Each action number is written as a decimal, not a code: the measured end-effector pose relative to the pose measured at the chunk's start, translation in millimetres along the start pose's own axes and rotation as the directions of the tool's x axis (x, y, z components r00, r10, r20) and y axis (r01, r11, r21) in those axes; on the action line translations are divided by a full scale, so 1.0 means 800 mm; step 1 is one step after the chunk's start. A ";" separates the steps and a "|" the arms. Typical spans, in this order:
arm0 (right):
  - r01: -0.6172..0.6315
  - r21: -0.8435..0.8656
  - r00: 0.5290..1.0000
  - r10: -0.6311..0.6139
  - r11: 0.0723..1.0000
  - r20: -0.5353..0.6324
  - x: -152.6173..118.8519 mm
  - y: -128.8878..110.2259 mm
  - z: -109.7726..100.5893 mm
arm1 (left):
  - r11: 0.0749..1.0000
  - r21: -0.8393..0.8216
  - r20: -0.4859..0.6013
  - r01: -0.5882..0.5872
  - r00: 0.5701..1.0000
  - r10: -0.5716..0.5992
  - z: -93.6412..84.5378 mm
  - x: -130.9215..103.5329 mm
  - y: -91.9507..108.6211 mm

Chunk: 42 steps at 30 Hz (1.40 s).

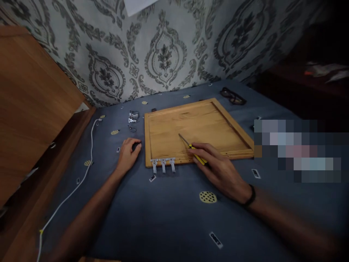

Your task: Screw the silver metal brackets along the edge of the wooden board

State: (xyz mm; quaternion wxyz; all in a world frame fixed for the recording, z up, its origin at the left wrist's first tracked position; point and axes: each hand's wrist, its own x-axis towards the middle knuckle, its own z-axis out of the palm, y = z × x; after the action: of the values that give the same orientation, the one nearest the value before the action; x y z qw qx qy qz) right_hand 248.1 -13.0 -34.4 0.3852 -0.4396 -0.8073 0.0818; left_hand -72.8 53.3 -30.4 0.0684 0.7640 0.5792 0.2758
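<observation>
My right grip (219,169) holds the yellow screwdriver (185,140), tip toward ten o'clock; my left grip (128,154), loosely open, should steady the wooden panel (188,123) at nine o'clock.

The right hand (222,173) partly hides the yellow-handled screwdriver (201,159).

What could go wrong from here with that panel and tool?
The yellow-handled tool in the right hand points over the wooden panel, so a slip might scratch it. The left hand lies beside the panel, not on it, so the panel might slide. The three metal fittings jut past its near edge and might get knocked.
</observation>
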 end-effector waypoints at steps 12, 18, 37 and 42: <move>-0.015 -0.021 1.000 0.016 1.000 0.022 -0.001 0.006 0.006 | 0.963 0.245 -0.084 0.114 0.992 -0.096 -0.019 0.088 -0.041; -0.007 -0.010 1.000 0.008 1.000 0.022 0.001 0.005 0.004 | 0.943 0.321 0.019 0.088 0.995 -0.099 -0.019 0.088 -0.048; -0.022 -0.008 1.000 0.022 1.000 -0.004 0.002 0.010 0.001 | 0.952 0.282 0.014 0.119 0.992 -0.128 -0.038 0.028 -0.059; -0.012 -0.021 1.000 0.012 1.000 -0.004 0.001 0.011 0.002 | 0.934 0.335 -0.056 0.124 0.992 -0.112 -0.040 0.020 -0.052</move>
State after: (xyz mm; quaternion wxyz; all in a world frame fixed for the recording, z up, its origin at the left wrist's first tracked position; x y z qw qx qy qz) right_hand 252.5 -6.7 -38.9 0.3814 -0.4487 -0.8048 0.0746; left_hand -120.7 74.7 -15.7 -0.0577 0.7232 0.6638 0.1817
